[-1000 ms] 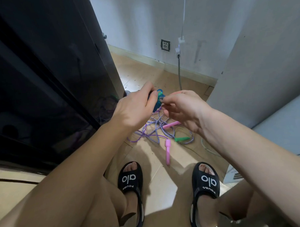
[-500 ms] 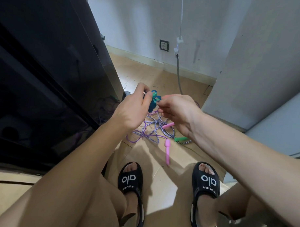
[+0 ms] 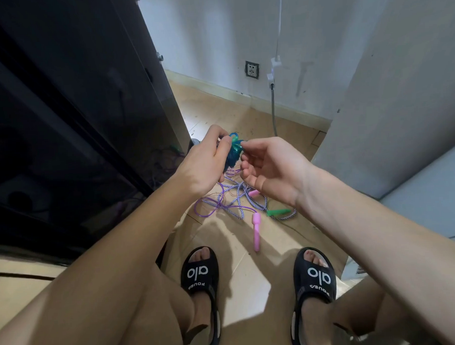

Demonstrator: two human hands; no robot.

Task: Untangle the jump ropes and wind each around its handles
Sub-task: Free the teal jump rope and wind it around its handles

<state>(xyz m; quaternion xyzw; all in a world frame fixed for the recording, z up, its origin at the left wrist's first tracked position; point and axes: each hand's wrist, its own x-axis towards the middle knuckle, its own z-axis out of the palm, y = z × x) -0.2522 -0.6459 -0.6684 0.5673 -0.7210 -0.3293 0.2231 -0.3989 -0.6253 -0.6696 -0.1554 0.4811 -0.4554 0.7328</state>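
Observation:
My left hand [image 3: 204, 164] grips a wound blue jump rope bundle [image 3: 233, 154], held above the floor. My right hand [image 3: 270, 168] pinches a blue-green loop at the top of that bundle with thumb and forefinger, the other fingers spread. On the floor below lies a tangle of a purple rope [image 3: 209, 206] and a blue-white striped rope [image 3: 237, 200]. One pink handle [image 3: 257, 232] lies toward my feet, another pink handle [image 3: 253, 193] peeks out under my right hand. A green handle [image 3: 278, 212] rests at the tangle's right side.
A tall black cabinet [image 3: 77, 113] stands close on the left. A grey panel [image 3: 399, 89] rises on the right. A wall socket [image 3: 252, 69] and a hanging cable [image 3: 273, 103] are at the back wall. My feet in black sandals [image 3: 200, 274] rest on the tan floor.
Both hands have stayed together on the blue bundle. My right hand has opened its lower fingers and now pinches the loop at the bundle's top.

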